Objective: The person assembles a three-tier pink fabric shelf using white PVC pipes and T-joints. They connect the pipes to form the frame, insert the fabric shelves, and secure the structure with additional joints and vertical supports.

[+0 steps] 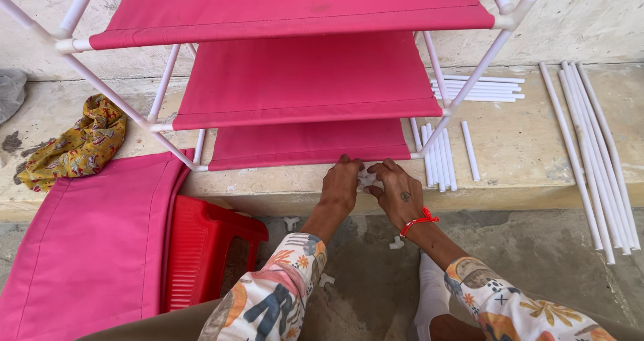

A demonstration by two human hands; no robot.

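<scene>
My left hand (340,187) and my right hand (397,190) meet at the front edge of the concrete step (282,197). Together they pinch a small white plastic connector (366,179) between the fingers. Just above them lies a rack of white tubes (469,86) with three pink fabric shelves (308,143), tilted on the step. My right wrist carries a red thread band (419,221). Both sleeves are floral.
Short white tubes (439,160) lie right of the hands, more (479,88) behind, and long ones (594,153) at far right. Loose connectors (291,222) (397,242) dot the floor. A red plastic stool (201,247), pink fabric (87,247) and yellow patterned cloth (77,146) sit left.
</scene>
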